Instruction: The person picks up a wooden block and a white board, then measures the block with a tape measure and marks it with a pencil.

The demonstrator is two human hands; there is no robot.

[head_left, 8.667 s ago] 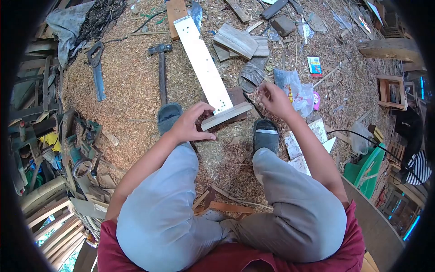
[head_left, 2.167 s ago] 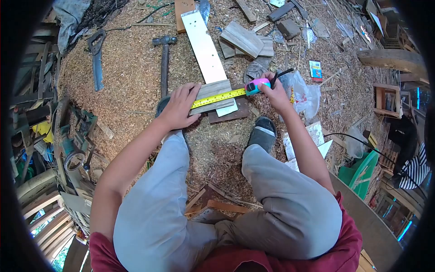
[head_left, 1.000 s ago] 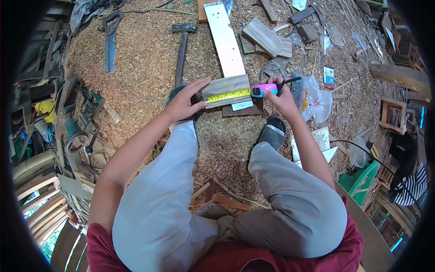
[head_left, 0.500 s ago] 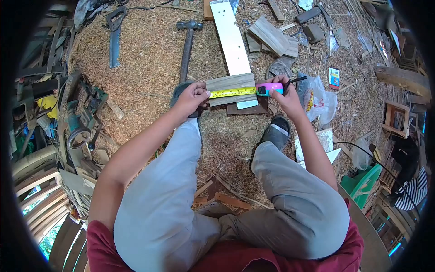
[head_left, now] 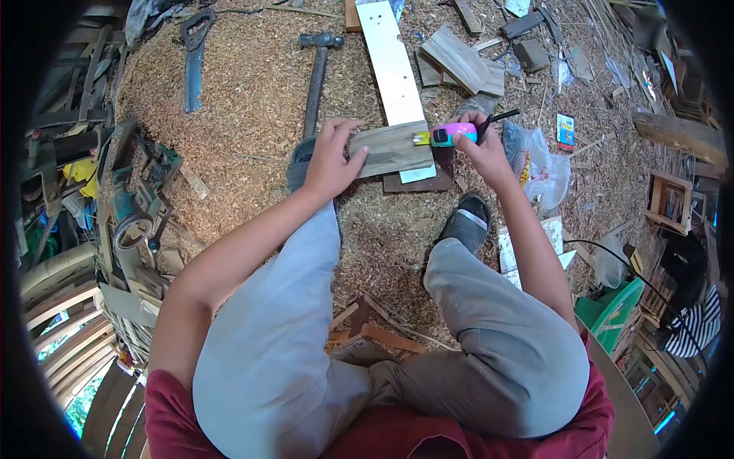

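A short grey wooden board (head_left: 397,149) lies across the near end of a long pale plank (head_left: 391,61), on a dark block over sawdust. My left hand (head_left: 331,157) rests flat on the board's left end, fingers spread. My right hand (head_left: 483,149) grips a pink and blue tape measure (head_left: 453,135) at the board's right end. Only a short bit of yellow blade shows. A dark pencil sticks out above my right hand.
A hammer (head_left: 316,73) lies left of the plank, a handsaw (head_left: 193,46) further left. Wood offcuts (head_left: 459,61) are piled at top right. A plastic bag (head_left: 543,164) sits right of my right hand. Tools and scrap (head_left: 130,206) crowd the left edge. My sandalled feet flank the board.
The yellow tape that stretched across the grey board has drawn back into its case. My left hand let go of the tape's end and now lies flat on the board.
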